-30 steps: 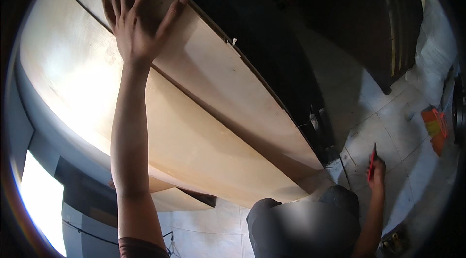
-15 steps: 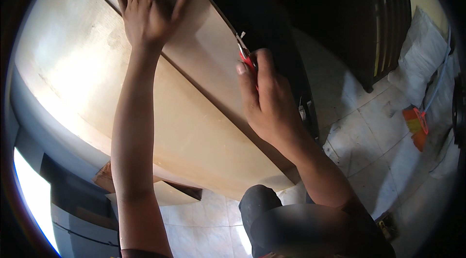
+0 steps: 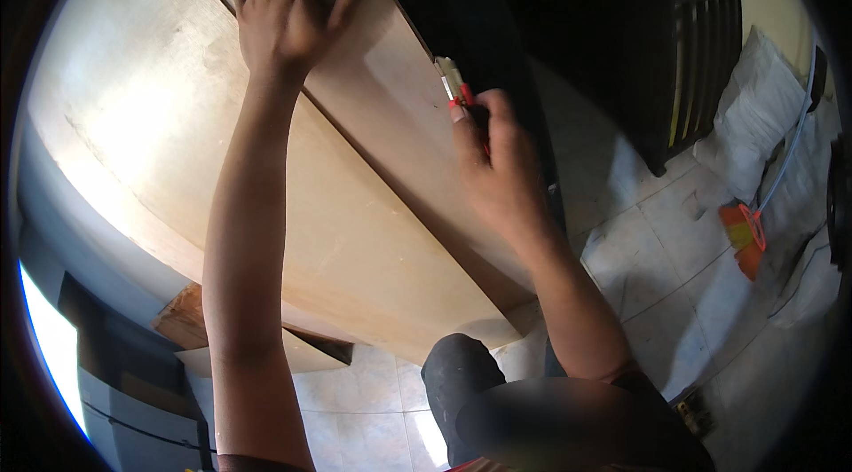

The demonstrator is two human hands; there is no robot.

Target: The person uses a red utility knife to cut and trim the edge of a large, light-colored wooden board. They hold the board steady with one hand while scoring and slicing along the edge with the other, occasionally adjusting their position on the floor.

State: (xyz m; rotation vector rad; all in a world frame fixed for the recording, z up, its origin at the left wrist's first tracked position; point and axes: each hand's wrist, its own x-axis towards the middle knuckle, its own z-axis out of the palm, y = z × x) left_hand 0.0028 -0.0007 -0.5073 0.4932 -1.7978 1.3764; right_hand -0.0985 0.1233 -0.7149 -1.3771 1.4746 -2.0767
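My left hand (image 3: pixel 282 21) lies flat on a pale wooden board (image 3: pixel 386 108), fingers spread, with the fingertips near the top of the picture. At the board's right edge, my right hand (image 3: pixel 501 157) is closed around a small red-handled tool (image 3: pixel 459 90). Two narrow, pale tips stick up beyond my thumb, right by the edge; blur and my fingers hide the tool's exact kind. Left of a long dark gap, a second pale wooden panel (image 3: pixel 355 241) runs under my left forearm, catching a bright glare.
Dark furniture (image 3: pixel 595 28) with a slatted end stands at upper right. White sacks (image 3: pixel 754 117) and an orange brush-like item (image 3: pixel 744 237) are by the wall. Tiled floor (image 3: pixel 666 250) extends below. A brown wood piece (image 3: pixel 182 312) pokes out at lower left. My dark-clothed knee (image 3: pixel 461 383) is close to the panel.
The right hand and its tool have turned and shifted slightly along the board's edge; two pale tips now show. My left hand stays pressed on the board, and the whole view has shifted slightly.
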